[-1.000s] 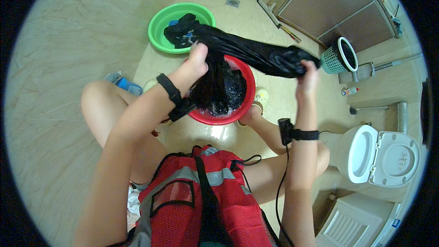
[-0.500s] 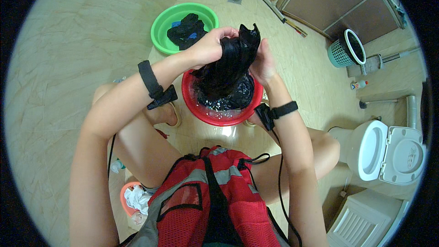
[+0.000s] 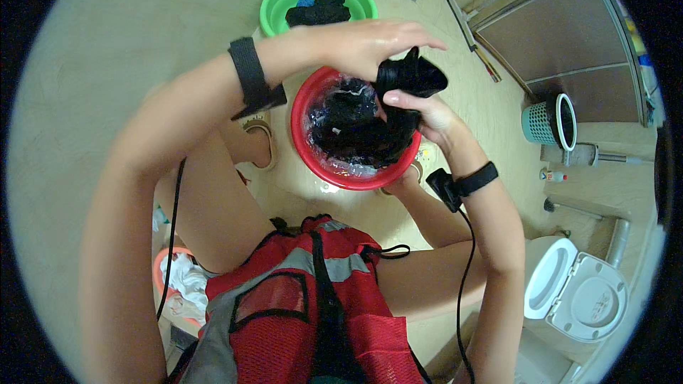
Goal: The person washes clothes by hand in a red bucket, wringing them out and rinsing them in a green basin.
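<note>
A wet black garment lies partly in soapy water inside a red basin on the floor between my feet. One end of it is raised over the basin's right rim. My right hand is closed around this raised part, the thumb lying across the dark cloth. Just above it, my left hand reaches over from the left with its fingers stretched out, the palm side against or close to the cloth; its thumb is hidden.
Behind the red basin stands a green basin with dark and blue clothes. A small orange basin with white cloth sits by my left leg. To the right are a squeegee, a teal basket, a bottle and a toilet.
The bunched garment has been lowered and shifted right, more of it now in the basin. My left hand has moved right and its fingers have straightened; my right hand now grips the cloth.
</note>
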{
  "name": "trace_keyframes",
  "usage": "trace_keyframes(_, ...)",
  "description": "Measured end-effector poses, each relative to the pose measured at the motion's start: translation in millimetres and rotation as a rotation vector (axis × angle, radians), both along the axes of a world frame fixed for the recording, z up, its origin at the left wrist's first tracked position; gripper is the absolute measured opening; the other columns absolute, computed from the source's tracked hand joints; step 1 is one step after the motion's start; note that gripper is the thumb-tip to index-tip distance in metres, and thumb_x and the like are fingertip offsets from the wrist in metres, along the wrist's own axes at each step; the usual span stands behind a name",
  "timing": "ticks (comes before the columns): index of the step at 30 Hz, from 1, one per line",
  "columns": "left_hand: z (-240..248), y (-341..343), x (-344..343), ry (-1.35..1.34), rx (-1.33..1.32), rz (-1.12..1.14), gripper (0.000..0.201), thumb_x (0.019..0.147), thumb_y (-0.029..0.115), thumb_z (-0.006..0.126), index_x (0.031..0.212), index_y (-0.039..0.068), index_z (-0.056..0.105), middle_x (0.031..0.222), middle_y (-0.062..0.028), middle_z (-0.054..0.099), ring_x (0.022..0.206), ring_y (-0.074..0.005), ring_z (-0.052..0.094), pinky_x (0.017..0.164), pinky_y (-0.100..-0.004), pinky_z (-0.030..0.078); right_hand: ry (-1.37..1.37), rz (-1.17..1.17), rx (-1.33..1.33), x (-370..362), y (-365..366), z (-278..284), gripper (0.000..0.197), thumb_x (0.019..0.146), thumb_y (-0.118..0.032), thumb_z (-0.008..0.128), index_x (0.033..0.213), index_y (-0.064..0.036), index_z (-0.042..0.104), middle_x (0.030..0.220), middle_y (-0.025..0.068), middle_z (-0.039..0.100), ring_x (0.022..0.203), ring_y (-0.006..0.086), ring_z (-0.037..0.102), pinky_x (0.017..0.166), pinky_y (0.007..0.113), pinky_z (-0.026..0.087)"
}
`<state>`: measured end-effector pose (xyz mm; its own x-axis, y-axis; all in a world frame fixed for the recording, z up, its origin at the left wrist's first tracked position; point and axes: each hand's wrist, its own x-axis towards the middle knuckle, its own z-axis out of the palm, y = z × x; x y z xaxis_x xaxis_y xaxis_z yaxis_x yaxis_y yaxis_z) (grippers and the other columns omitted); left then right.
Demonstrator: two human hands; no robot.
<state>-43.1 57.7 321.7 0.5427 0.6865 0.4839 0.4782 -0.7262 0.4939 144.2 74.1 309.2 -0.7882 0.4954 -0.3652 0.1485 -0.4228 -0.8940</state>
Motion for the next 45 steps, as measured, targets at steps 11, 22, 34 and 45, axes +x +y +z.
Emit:
trace_keyframes(11, 33, -14, -18, -0.069, -0.368, -0.223, 0.109, 0.053, 0.018, 0.080, 0.142, 0.006, 0.018, 0.140, -0.0139, 0.034, 0.128, -0.0248, 0.035, 0.108, -0.0372, 0.026, 0.026, 0.205, -0.067, -1, 6, 25, 0.042, 0.068, -0.018, 0.072, 0.102, 0.0012, 0.056, 0.087, 0.0117, 0.062, 0.080, 0.0231, 0.062, 0.077, 0.035, 0.051)
trace_keyframes(22, 10, -35, 15, 0.424, 0.645, 0.090, 0.043, 0.081, 0.020, 0.048, 0.122, 0.009, 0.048, 0.133, -0.0084, 0.045, 0.119, -0.0259, 0.048, 0.096, -0.0460, 0.041, -0.270, 0.270, -0.121, -1, 19, 15, 0.047, 0.064, -0.001, 0.076, 0.106, -0.0045, 0.056, 0.095, 0.0083, 0.061, 0.084, 0.0207, 0.062, 0.071, 0.035, 0.054)
trace_keyframes(34, -55, -40, 43, 0.562, -0.030, 0.343, 0.015, 0.066, 0.011, 0.059, 0.069, -0.003, 0.063, 0.066, -0.0166, 0.063, 0.063, -0.0276, 0.065, 0.054, -0.0386, 0.053, -0.336, 0.258, 0.520, -9, 11, -59, 0.050, 0.048, -0.019, 0.080, 0.093, -0.0027, 0.064, 0.092, 0.0108, 0.065, 0.087, 0.0213, 0.062, 0.081, 0.031, 0.048)
trace_keyframes(45, -46, -35, 40, 0.621, -0.364, 0.381, 0.019, 0.056, 0.020, 0.068, 0.066, 0.003, 0.065, 0.073, -0.0164, 0.065, 0.072, -0.0301, 0.065, 0.064, -0.0411, 0.053, -0.911, 0.262, 1.152, -22, -25, -21, 0.041, 0.053, -0.030, 0.074, 0.082, -0.0013, 0.066, 0.081, 0.0185, 0.066, 0.077, 0.0308, 0.065, 0.071, 0.041, 0.053)
